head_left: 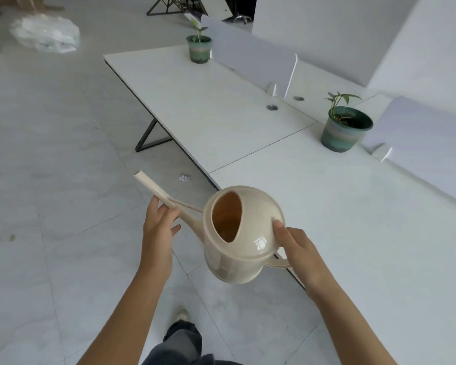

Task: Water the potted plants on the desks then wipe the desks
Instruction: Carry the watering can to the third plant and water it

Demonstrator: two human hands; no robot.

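**Forearms (132, 312) up, watering can (248, 233) in both grips, no pour yet**

Left grip (159, 227) had its fingers curled round the spout (153, 189), thumb loose underneath. Right grip (298, 248) was at the handle (279, 263) with the thumb pressed on the dome. Its fingers were hidden, most likely wrapped round the handle. The can hung over the floor (63, 180), just off the front edge of the near table (353, 233). It was tilted, fill hole facing up at the camera, spout pointing away to the left and not at either plant. Couldn't tell the water level.

Near pot (340, 135) stood at the back of the near table, just beside the divider (419, 133). Far pot (199, 50) stood on the far table (208, 101), also against a divider.

Step in hand, my read: carry the can to the near pot.
- Swing the spout right and over the table before tipping, or it dribbles on the floor.
- Keep the can level in transit, since that fill hole is big.
- Steer the tip with the left grip, aim at the soil and not the leaves, tip slowly from the handle.

Room: both table tops were open in front of the pots, so approach from the front. Dividers blocked the back. Watch the table's front edge at hip side and the slanted table leg (149, 135) on the walk to the far pot. A scrap (184, 177) lay on the floor near that edge, and a plastic bag (46, 35) lay well off to the left.
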